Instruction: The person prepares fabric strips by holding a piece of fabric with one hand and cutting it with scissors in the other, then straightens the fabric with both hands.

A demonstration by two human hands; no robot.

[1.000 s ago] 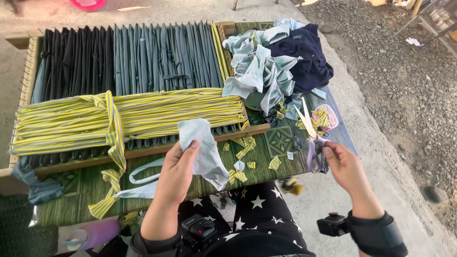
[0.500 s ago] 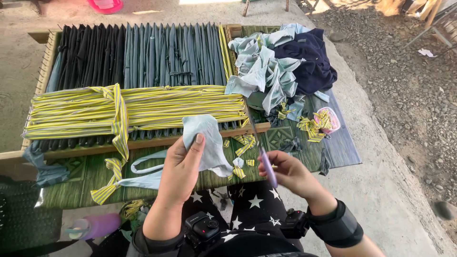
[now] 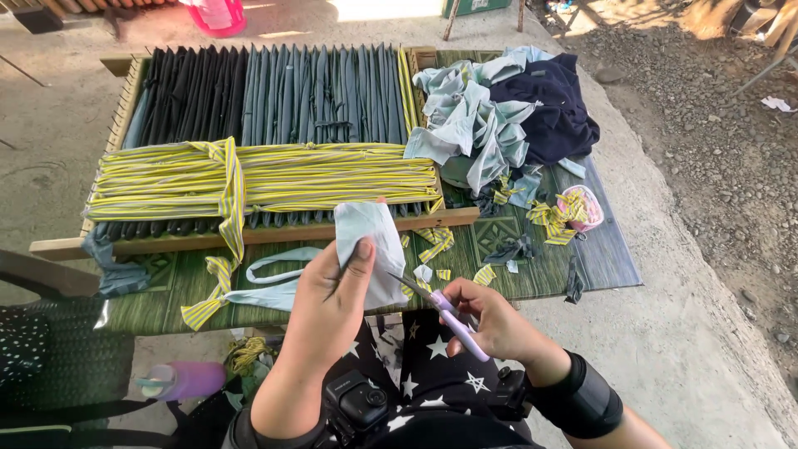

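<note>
My left hand [image 3: 332,308] holds up a pale blue piece of cloth [image 3: 370,249], pinched between thumb and fingers. My right hand [image 3: 490,320] grips purple-handled scissors [image 3: 445,312], their blades open and the tips at the cloth's lower right edge. A long pale blue strip [image 3: 274,278] trails from the cloth onto the green mat [image 3: 532,274]. Behind it stands a wooden frame [image 3: 249,237] strung with dark and grey-blue strips and a band of yellow striped strips [image 3: 258,179].
A heap of pale blue and navy cloth [image 3: 507,112] lies at the table's back right. Yellow striped scraps [image 3: 553,216] and a pink round thing [image 3: 586,208] lie near it. A purple bottle [image 3: 179,381] is at lower left. Gravel ground spreads to the right.
My right hand has come in from the table's right side with the scissors and brought them up to the cloth. My left hand kept the cloth raised, shifting slightly right.
</note>
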